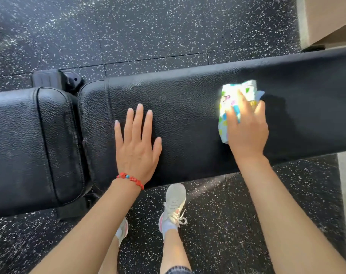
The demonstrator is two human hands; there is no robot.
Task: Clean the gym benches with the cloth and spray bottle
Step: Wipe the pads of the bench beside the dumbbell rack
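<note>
Right hand (247,127) presses patterned cloth (230,107) flat on bench (188,91) at 3 o'clock, cloth under straight fingers, poking out toward 11. Left hand (137,143) rests flat at center, fingers spread, holding nothing.

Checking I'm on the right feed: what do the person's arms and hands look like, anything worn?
Both forearms are bare, no sleeves or gloves. The left hand has a red beaded bracelet with a blue bead at the wrist. The right hand wears nothing visible.
</note>
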